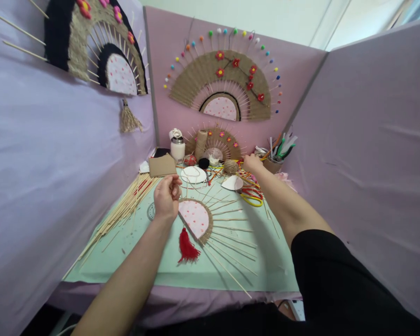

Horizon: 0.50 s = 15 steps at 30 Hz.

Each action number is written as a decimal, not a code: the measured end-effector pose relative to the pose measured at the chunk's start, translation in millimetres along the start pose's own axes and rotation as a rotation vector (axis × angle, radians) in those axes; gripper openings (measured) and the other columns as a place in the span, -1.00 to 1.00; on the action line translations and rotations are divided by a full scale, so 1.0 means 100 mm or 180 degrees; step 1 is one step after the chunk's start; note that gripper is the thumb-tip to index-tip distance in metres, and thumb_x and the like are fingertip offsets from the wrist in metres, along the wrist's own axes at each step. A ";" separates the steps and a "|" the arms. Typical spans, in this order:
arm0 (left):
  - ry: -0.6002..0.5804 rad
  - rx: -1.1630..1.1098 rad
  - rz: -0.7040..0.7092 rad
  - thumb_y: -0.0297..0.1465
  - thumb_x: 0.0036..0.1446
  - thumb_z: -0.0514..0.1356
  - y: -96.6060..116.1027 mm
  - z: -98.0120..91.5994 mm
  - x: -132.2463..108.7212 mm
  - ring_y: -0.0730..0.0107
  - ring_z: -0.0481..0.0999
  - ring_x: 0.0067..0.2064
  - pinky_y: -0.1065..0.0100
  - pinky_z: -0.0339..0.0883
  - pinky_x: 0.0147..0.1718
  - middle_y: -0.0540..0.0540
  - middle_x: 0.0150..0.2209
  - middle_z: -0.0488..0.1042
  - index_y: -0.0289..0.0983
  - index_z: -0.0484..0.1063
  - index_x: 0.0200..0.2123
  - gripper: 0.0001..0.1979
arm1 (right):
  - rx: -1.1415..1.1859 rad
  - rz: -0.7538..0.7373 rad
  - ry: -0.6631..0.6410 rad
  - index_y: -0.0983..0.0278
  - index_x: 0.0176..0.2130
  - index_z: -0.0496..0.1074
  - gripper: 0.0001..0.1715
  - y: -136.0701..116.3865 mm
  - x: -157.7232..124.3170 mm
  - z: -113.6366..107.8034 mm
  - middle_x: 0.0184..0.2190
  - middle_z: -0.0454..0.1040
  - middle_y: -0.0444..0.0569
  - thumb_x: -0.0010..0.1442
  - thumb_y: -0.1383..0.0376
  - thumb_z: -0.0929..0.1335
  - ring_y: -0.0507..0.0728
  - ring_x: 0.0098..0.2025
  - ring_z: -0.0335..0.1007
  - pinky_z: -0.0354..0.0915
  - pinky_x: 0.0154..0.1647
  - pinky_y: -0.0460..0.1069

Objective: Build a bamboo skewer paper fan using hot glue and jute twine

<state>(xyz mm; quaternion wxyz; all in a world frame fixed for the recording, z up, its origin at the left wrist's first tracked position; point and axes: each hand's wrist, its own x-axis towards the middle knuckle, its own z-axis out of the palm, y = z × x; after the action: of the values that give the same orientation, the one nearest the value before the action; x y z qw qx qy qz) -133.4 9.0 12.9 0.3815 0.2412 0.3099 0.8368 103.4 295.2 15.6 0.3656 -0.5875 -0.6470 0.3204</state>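
Observation:
A half-made fan (199,218) lies on the green mat (133,252): a pink dotted half-disc edged with jute, thin sticks fanning out to the right, a red tassel (188,247) at its base. My left hand (167,196) hovers over the fan's left edge, fingers curled in a pinch; what they hold is too thin to make out. My right hand (252,163) reaches to the back of the table, closed near a ball of jute twine (230,166) and coloured cords (249,189).
A bundle of bamboo sticks (126,207) lies along the mat's left side. At the back stand a white bottle (177,147), a twine spool (200,144), a brown card (162,165), paper half-discs (193,174) and a cup of tools (275,156). Finished fans (224,81) hang on pink partition walls.

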 end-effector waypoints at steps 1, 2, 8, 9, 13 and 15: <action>-0.0013 0.0016 -0.0004 -0.38 -0.09 0.21 0.00 0.00 0.00 0.69 0.08 -0.68 0.50 -0.15 -0.68 0.03 -0.57 0.42 -0.33 0.45 -0.47 -0.88 | -0.0204 -0.0042 -0.0013 0.27 -0.24 0.35 -0.58 -0.01 0.01 0.06 0.10 0.17 0.21 -0.12 0.41 0.51 0.37 0.30 -0.17 0.05 0.20 0.24; -0.0022 0.0028 -0.0009 -0.39 -0.10 0.21 0.00 0.00 -0.01 0.69 0.08 -0.68 0.49 -0.15 -0.68 0.02 -0.57 0.42 -0.33 0.45 -0.47 -0.88 | -0.0434 -0.0099 -0.0031 0.27 -0.22 0.35 -0.52 -0.02 0.01 0.12 0.13 0.14 0.20 -0.16 0.41 0.52 0.39 0.32 -0.22 -0.01 0.23 0.25; -0.0031 0.0054 -0.0083 -0.38 -0.10 0.22 -0.01 0.02 -0.02 0.69 0.09 -0.68 0.51 -0.14 -0.69 0.02 -0.57 0.42 -0.34 0.45 -0.48 -0.88 | -0.1334 -0.0210 -0.0255 0.28 -0.07 0.31 -0.19 0.01 -0.02 0.38 0.12 0.18 0.21 -0.33 0.29 0.58 0.46 0.26 -0.04 -0.05 0.24 0.26; -0.0028 0.0071 -0.0106 -0.38 -0.09 0.22 -0.02 0.01 -0.02 0.69 0.09 -0.68 0.51 -0.14 -0.69 0.02 -0.57 0.42 -0.34 0.45 -0.48 -0.88 | -0.1413 -0.0211 -0.0268 0.28 -0.04 0.30 -0.14 0.03 -0.03 0.41 0.13 0.17 0.22 -0.33 0.26 0.58 0.46 0.25 -0.01 -0.04 0.23 0.26; -0.0161 0.0197 -0.0234 -0.37 -0.07 0.20 -0.04 0.00 -0.04 0.68 0.09 -0.67 0.52 -0.11 -0.68 0.03 -0.62 0.36 -0.33 0.39 -0.56 -0.86 | -0.1573 -0.0201 -0.0223 0.22 0.08 0.19 -0.03 0.11 -0.06 0.52 0.15 0.15 0.19 -0.27 0.13 0.56 0.42 0.23 0.05 0.05 0.19 0.22; -0.0362 0.0296 -0.0394 -0.35 -0.05 0.19 -0.06 0.00 -0.06 0.66 0.08 -0.66 0.51 -0.09 -0.66 0.06 -0.68 0.26 -0.32 0.32 -0.63 -0.79 | -0.1578 -0.0149 -0.0129 0.19 0.11 0.15 -0.02 0.14 -0.06 0.58 0.16 0.14 0.18 -0.23 0.08 0.53 0.39 0.22 0.08 0.07 0.17 0.21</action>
<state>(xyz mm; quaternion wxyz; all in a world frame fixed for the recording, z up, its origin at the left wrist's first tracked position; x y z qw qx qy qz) -127.7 7.4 7.8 0.4378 0.2861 0.3405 0.7814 61.8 292.0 -26.8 0.2046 -0.6375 -0.7264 0.1551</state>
